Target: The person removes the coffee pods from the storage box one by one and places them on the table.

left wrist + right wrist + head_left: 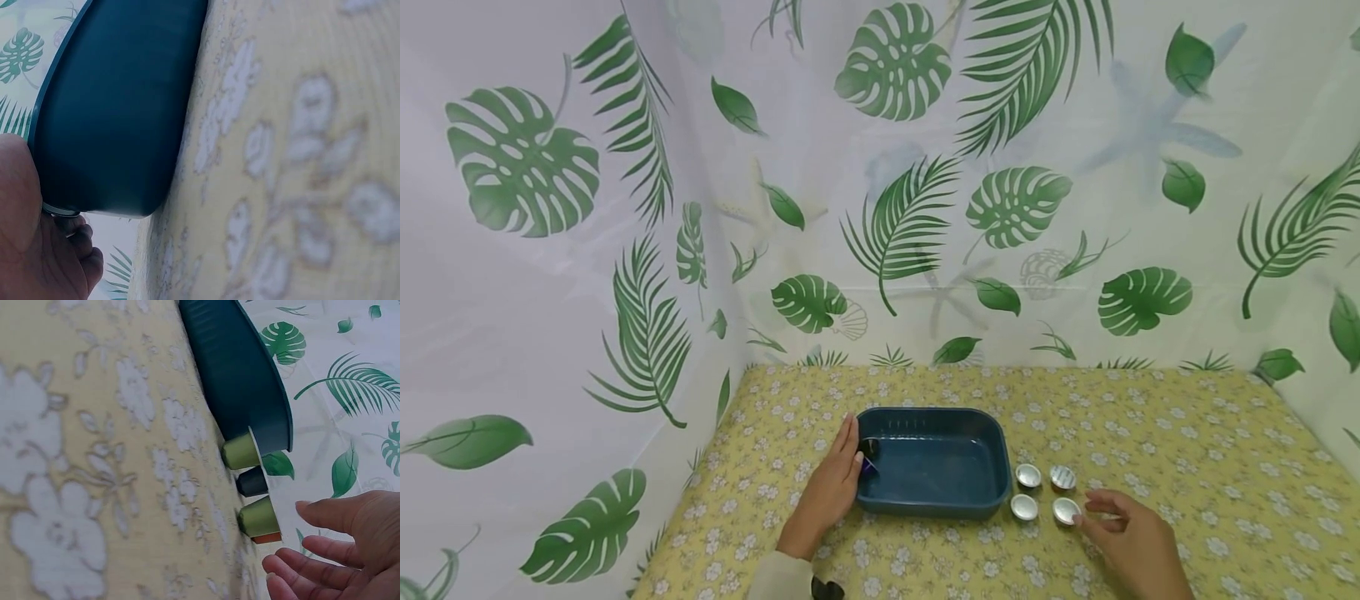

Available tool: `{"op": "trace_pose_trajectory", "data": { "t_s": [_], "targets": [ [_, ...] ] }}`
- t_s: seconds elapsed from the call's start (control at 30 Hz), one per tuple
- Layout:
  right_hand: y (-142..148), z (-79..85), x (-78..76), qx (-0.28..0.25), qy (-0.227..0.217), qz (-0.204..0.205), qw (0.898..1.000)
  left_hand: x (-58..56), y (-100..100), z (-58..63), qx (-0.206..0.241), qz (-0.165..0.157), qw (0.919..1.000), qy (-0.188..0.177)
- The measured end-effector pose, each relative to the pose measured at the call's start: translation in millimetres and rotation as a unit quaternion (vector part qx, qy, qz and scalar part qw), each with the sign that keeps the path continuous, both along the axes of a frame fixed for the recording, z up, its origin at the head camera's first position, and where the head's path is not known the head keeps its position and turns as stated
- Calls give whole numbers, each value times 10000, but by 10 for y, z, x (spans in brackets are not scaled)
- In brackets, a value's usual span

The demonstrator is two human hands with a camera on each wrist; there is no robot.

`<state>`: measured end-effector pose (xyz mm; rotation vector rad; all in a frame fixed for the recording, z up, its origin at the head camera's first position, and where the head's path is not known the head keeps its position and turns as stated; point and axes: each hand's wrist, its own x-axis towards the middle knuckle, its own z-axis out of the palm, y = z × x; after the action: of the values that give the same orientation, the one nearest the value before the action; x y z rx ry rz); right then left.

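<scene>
head view: the left hand (827, 490) lies against the left end of the blue tray (940, 471), fingers nearly straight along its outer wall, not gripping round anything. just right of the tray, four foil-topped capsules (1028, 476) stand wide end up on the floral cloth (1225, 500). the right hand (1131, 533) is beyond them, thumb and fingers parted, beside the front capsule (1065, 511) farther from the tray; the right wrist view shows a gap, so it holds nothing. those narrow bases worry me: a clumsy thumb could tip one and knock its neighbours, since they crowd together. a poor pinch on the foil edge might let one slip. too hard a push from the left hand could slide the tray right, into the capsules. inside the tray's left end are a black object (869, 447) and a purple one (868, 467), too small to make out from here; a jolt could shift them.
</scene>
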<state>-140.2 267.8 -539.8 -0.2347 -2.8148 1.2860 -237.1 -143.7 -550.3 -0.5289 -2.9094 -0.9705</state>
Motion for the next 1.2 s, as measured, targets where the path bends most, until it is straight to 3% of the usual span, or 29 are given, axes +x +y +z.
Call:
{"op": "trace_pose_trajectory", "data": {
  "t_s": [0.7,0.97,1.2],
  "targets": [
    [-155,267,-77,171,386,303,9987,-4,0,0,-44,18,10000,29],
    [-294,332,-154,-94,542,559,9969,1,0,21,-27,38,10000,-22],
    [-419,401,-213,-332,395,711,9961,6,5,20,-6,4,10000,-6]
  ]
}}
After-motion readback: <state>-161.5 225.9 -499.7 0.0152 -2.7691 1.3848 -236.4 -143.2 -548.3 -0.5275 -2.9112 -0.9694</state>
